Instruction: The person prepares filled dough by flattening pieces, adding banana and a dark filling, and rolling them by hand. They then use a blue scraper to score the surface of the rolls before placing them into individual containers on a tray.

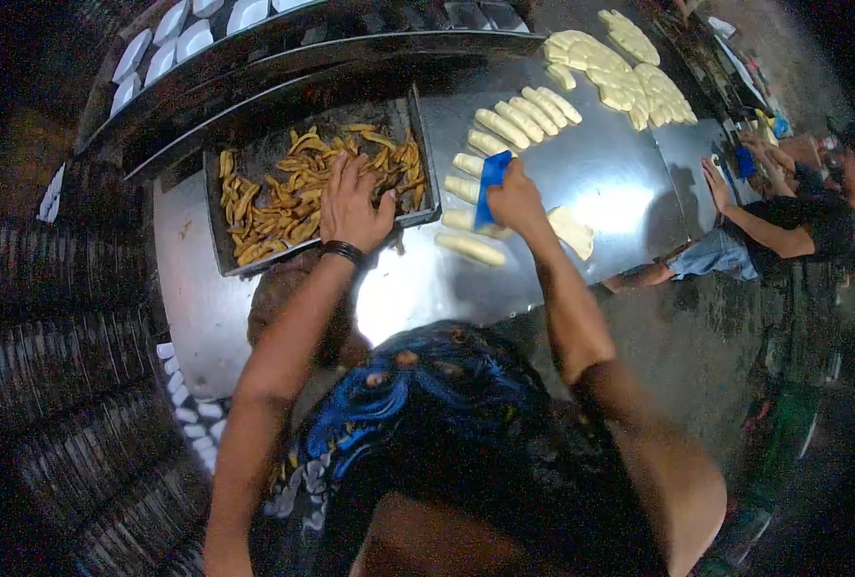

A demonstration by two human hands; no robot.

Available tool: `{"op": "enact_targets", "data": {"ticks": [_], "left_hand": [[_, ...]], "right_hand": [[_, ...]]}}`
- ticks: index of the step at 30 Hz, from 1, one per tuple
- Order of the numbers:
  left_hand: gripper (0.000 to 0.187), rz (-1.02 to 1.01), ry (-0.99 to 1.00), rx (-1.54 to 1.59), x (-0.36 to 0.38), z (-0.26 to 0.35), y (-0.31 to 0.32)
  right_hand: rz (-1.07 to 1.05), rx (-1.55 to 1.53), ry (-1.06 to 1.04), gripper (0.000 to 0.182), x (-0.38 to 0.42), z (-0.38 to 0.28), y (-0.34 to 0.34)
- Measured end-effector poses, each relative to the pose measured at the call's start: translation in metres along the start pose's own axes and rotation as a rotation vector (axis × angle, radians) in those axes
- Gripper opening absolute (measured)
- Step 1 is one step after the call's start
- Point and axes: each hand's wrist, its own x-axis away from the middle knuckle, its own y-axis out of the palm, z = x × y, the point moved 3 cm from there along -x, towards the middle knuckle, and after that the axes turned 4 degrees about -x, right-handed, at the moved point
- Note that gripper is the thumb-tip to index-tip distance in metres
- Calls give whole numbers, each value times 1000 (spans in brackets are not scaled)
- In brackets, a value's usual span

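Observation:
My left hand (355,207) rests palm down, fingers stretched out, on browned strips (293,207) that look like cooked banana slices. They lie in a dark, shallow metal tray (431,159). My right hand (519,197) grips a blue dough scraper (492,188), held upright beside a curved row of pale dough rolls (506,130). One dough roll (470,250) lies apart at the near end of the row. Just right of my right wrist is a flat dough piece (573,233). The scraper partly hides some rolls.
A shiny metal table (610,159) carries everything. Large cut dough slabs (605,72) lie at its far right. White containers (197,38) stand on a raised shelf behind the tray. Another person (783,216) works at the right, with a hand near the table edge.

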Motion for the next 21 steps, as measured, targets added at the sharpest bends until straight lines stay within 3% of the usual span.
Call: {"op": "enact_targets", "data": {"ticks": [10,11,14,21], "left_hand": [[36,86,37,18,-1,-3,8],[36,79,28,18,1,-3,7],[35,44,26,-11,6,-1,5],[33,121,30,48,-1,-3,5]], "right_hand": [[68,125,10,38,0,48,0],[123,146,-98,37,5,47,-6],[-35,28,164,50,5,51,-7],[-81,84,30,44,3,57,-18]]}}
